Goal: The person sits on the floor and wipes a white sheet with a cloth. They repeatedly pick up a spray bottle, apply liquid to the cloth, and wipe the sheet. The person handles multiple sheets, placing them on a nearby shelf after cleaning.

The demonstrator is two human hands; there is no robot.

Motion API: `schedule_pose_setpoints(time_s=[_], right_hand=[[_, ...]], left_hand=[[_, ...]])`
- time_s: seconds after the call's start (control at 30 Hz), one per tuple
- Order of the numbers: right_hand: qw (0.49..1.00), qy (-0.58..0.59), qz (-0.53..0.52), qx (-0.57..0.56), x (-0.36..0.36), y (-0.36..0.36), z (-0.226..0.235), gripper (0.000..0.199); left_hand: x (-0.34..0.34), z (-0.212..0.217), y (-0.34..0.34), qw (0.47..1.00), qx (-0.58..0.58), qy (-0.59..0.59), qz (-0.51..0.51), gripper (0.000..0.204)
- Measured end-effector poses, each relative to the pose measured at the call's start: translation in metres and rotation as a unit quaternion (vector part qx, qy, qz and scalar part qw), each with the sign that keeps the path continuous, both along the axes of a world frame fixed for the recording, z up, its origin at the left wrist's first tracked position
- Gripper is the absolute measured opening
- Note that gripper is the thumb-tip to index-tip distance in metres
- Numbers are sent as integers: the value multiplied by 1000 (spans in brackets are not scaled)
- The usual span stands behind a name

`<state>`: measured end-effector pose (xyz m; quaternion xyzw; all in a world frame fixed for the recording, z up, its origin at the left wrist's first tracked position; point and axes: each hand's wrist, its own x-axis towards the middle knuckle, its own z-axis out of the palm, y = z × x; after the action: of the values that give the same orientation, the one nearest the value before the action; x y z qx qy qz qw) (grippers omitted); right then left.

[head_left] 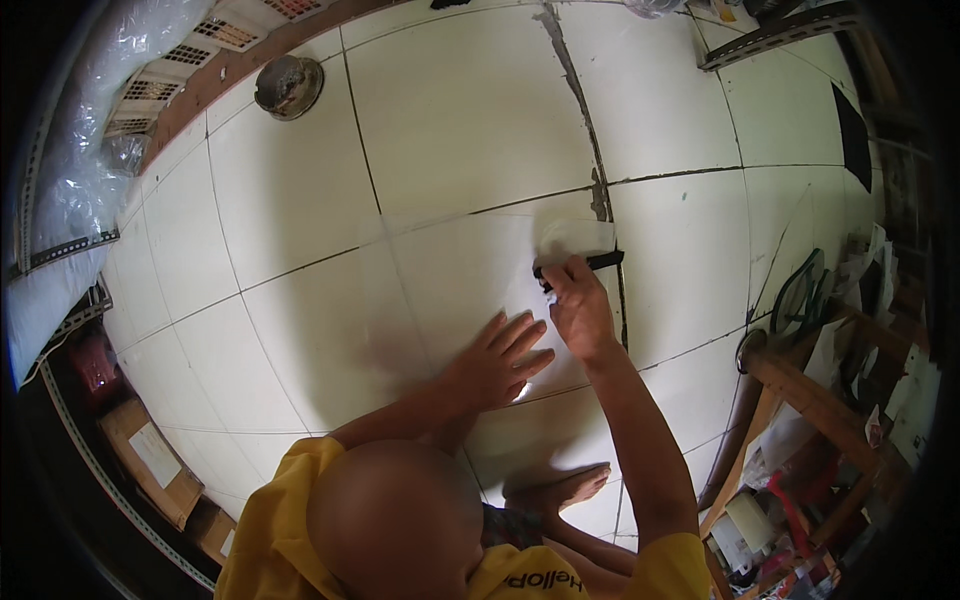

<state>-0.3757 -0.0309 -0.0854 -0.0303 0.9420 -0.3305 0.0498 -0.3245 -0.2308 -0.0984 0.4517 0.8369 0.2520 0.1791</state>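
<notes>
My left hand lies flat with its fingers spread on a thin see-through plastic sheet, which is spread over the floor tiles. Just to the right and farther off, my right hand is closed around a slim black tool. One end of the tool sticks out to the right of my fingers and a short piece shows to their left. Its exact kind I cannot make out. A pale, rounded see-through shape shows just beyond it, too faint to name.
Off-white tiles with dark joints surround the sheet. A worn round metal piece stands at the far left. Crates and plastic-wrapped goods line the left. Wooden framing and clutter stand at the right. My bare foot is near.
</notes>
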Motion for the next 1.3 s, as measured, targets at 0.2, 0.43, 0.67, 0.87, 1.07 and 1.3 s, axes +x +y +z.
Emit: schedule_pose_setpoints(time_s=[0.2, 0.43, 0.67, 0.87, 1.07, 1.3], right_hand=[[996, 38, -80, 5, -75, 16, -4, 29], [1000, -18, -19, 4, 5, 0, 5, 31], [996, 50, -58, 41, -77, 10, -11, 25], [998, -5, -67, 8, -46, 21, 4, 36], [998, 51, -29, -5, -12, 5, -12, 42], [998, 3, -57, 20, -74, 32, 4, 31]], left_hand=[[0, -1, 2, 1000, 7, 4, 1, 59], [4, -6, 1, 1000, 9, 15, 16, 58], [1, 1, 2, 1000, -8, 5, 7, 57], [8, -4, 0, 1000, -6, -9, 5, 60], [3, -8, 1, 1000, -15, -11, 1, 59], [2, -2, 1, 1000, -9, 3, -5, 57]])
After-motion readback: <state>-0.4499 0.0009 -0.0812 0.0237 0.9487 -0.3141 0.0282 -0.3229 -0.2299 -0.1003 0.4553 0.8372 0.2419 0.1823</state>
